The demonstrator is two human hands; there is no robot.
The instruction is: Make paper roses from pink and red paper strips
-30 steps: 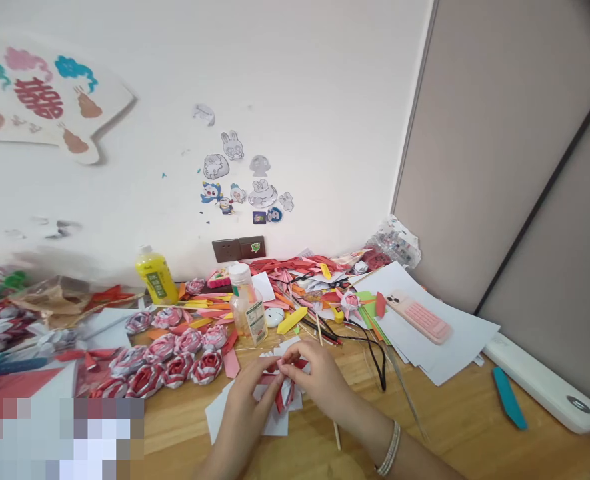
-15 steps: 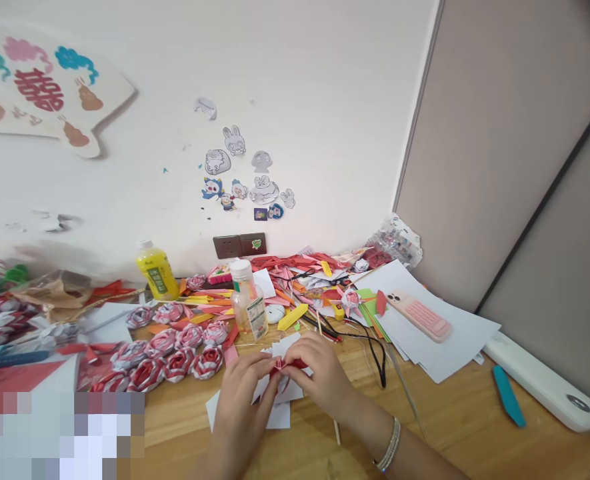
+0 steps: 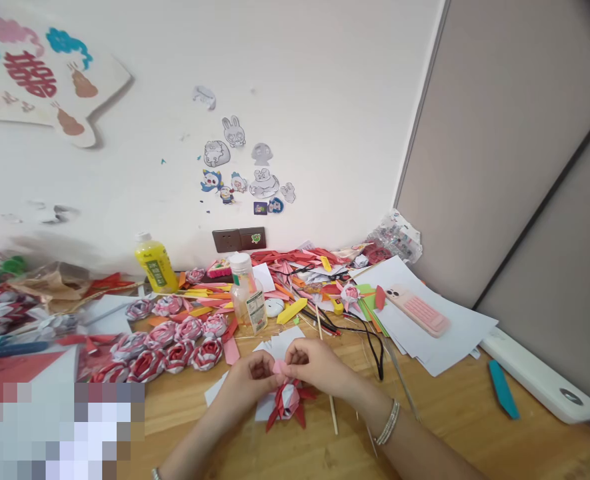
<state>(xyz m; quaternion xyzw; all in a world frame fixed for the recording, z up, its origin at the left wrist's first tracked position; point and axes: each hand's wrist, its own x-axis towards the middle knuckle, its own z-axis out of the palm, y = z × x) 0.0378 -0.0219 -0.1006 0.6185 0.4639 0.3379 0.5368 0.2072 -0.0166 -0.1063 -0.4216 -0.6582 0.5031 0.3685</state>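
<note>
Between the fingertips of both hands is a small pink paper strip [image 3: 279,367]. My left hand [image 3: 253,377] pinches it from the left, and my right hand [image 3: 315,365] pinches it from the right. Just below the fingers shows a folded paper flower [image 3: 289,399] with a pink and white centre and pointed red pieces spreading outward. Whether the strip is joined to the flower I cannot tell. White paper sheets [image 3: 266,408] lie on the wooden table under the hands. A thin wooden stick [image 3: 333,415] lies beside my right wrist.
Several finished paper roses [image 3: 179,355] lie at left. Behind the hands stand a clear bottle [image 3: 247,303] and a yellow drink bottle [image 3: 157,267], among coloured paper strips [image 3: 295,310]. At right are a pink phone [image 3: 419,312] on white sheets, a black cord [image 3: 375,350] and a teal object [image 3: 503,390].
Both hands have shifted slightly and turned, and the red-pointed flower now shows below the fingers. A pink strip is visible at the fingertips where red paper was. The view has tilted slightly.
</note>
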